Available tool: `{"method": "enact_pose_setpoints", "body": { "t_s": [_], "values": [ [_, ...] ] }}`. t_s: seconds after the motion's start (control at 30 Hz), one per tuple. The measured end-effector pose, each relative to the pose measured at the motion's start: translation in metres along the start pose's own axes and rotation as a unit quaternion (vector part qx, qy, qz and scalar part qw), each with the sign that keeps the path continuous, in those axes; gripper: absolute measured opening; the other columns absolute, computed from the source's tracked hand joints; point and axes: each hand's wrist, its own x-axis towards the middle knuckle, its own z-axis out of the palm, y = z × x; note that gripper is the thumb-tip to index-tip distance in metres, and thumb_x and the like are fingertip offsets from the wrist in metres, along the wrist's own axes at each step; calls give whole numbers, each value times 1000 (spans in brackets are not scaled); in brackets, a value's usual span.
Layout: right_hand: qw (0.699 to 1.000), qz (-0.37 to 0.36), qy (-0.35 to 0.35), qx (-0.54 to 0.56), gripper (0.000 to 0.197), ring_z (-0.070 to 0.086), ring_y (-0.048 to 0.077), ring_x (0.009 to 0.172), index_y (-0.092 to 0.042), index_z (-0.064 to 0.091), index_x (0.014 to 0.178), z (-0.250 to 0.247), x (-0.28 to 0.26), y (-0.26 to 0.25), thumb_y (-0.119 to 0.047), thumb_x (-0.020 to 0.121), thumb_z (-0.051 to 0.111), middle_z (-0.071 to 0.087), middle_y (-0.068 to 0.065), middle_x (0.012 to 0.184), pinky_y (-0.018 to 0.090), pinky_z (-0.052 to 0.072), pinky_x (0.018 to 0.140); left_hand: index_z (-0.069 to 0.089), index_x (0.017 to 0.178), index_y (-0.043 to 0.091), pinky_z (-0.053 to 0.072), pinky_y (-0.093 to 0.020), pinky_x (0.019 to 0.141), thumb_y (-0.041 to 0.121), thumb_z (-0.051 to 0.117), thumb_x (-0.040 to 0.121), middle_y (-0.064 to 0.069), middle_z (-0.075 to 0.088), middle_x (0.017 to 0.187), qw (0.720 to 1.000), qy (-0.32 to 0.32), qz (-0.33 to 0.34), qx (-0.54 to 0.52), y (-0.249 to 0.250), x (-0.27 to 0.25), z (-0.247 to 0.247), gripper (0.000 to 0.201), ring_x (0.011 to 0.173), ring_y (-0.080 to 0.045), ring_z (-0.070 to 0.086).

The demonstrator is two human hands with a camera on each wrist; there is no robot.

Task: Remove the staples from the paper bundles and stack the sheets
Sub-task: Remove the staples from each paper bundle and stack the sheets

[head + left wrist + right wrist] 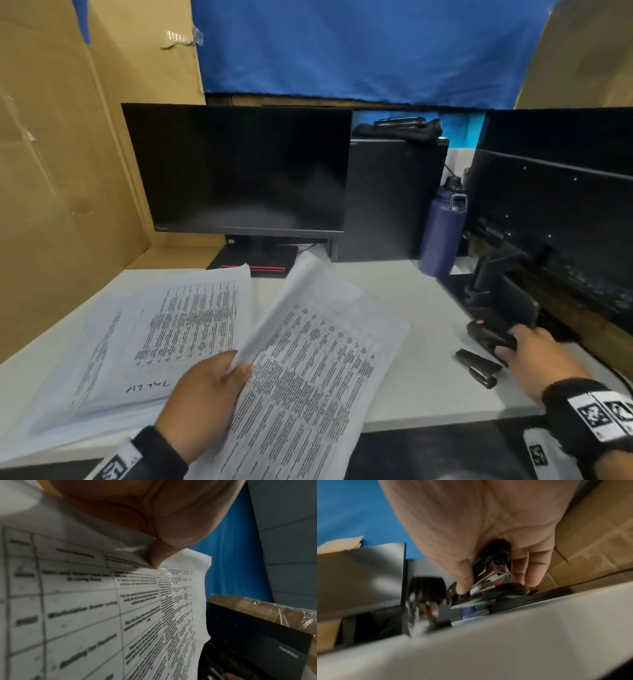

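My left hand point(236, 366) pinches the edge of a printed paper bundle point(308, 359) and holds it tilted above the white table point(428, 377). In the left wrist view my thumb point(159, 555) presses on the bundle's table-printed top sheet point(102, 601). A pile of printed sheets point(154, 325) lies flat at the left. At the right my right hand point(507, 346) grips a black stapler-like tool point(486, 334). The right wrist view shows that hand point(494, 580) with thumb and fingers curled round the tool's metal-lined body point(493, 574), just above the table.
A second black stapler point(478, 368) lies on the table just left of my right hand. A dark monitor point(239, 171), a black computer case point(387, 198) and a blue bottle point(442, 229) stand behind. Cardboard walls point(51, 171) close in the left side; black equipment point(548, 222) fills the right.
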Motion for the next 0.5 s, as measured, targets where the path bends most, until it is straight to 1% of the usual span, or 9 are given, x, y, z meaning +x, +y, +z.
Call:
{"method": "enact_pose_setpoints", "body": {
  "t_s": [0.07, 0.13, 0.2, 0.23, 0.27, 0.3, 0.33, 0.4, 0.5],
  "values": [
    [989, 17, 35, 141, 30, 56, 31, 84, -13, 48, 114, -19, -8, -8, -31, 96, 63, 56, 8, 93, 43, 47, 79, 53, 70, 22, 31, -25, 51, 31, 54, 104, 1, 44, 53, 1000, -5, 5, 11, -1, -2, 1, 36, 48, -8, 39],
    [948, 21, 64, 312, 33, 66, 32, 81, -9, 50, 108, -38, -17, -21, -24, 90, 73, 66, 12, 90, 45, 53, 75, 48, 68, 23, 32, -27, 53, 32, 54, 104, 0, 46, 55, 1000, -2, 16, 24, -1, -4, 3, 38, 51, -9, 41],
    [871, -21, 66, 487, 28, 74, 37, 84, -7, 58, 109, -49, -32, -46, -14, 88, 74, 73, 16, 94, 52, 60, 74, 46, 67, 27, 34, -28, 55, 33, 53, 105, 0, 48, 57, 999, -6, 30, 45, 0, -7, 7, 39, 52, -9, 43],
    [825, -48, 63, 560, 27, 74, 39, 84, -5, 59, 111, -49, -42, -61, -11, 89, 72, 73, 15, 92, 52, 59, 70, 46, 67, 27, 35, -28, 56, 34, 53, 105, 2, 49, 56, 998, -12, 38, 50, 1, -9, 11, 39, 53, -8, 44],
    [779, -66, 51, 621, 26, 72, 37, 79, -5, 58, 113, -49, -54, -78, -13, 91, 70, 70, 12, 87, 47, 56, 66, 49, 68, 27, 36, -27, 57, 35, 53, 104, 4, 52, 56, 997, -21, 48, 53, 2, -11, 14, 37, 52, -8, 45],
    [741, -79, 33, 666, 22, 69, 33, 72, -9, 59, 112, -49, -69, -96, -19, 94, 67, 66, 8, 81, 40, 52, 64, 53, 72, 33, 36, -26, 56, 36, 52, 104, 8, 54, 57, 996, -34, 60, 60, 5, -14, 18, 31, 52, -8, 46],
    [714, -91, 25, 694, 18, 66, 27, 69, -12, 61, 107, -49, -84, -112, -26, 97, 64, 64, 5, 76, 35, 49, 64, 54, 77, 43, 36, -24, 55, 38, 52, 103, 15, 57, 59, 994, -48, 72, 72, 8, -17, 21, 27, 53, -7, 48],
    [685, -114, 58, 717, 21, 65, 22, 71, -18, 66, 96, -46, -104, -132, -38, 98, 60, 69, 3, 74, 36, 49, 69, 52, 79, 57, 36, -20, 54, 40, 52, 103, 25, 59, 64, 989, -68, 91, 94, 13, -23, 26, 30, 56, -5, 51],
    [686, -152, 135, 699, 32, 73, 23, 84, -40, 69, 85, -39, -123, -146, -69, 88, 55, 77, 3, 87, 45, 54, 81, 52, 79, 58, 38, -16, 56, 41, 52, 103, 30, 60, 68, 986, -80, 103, 106, 13, -26, 32, 29, 61, -3, 54]
  ]
}}
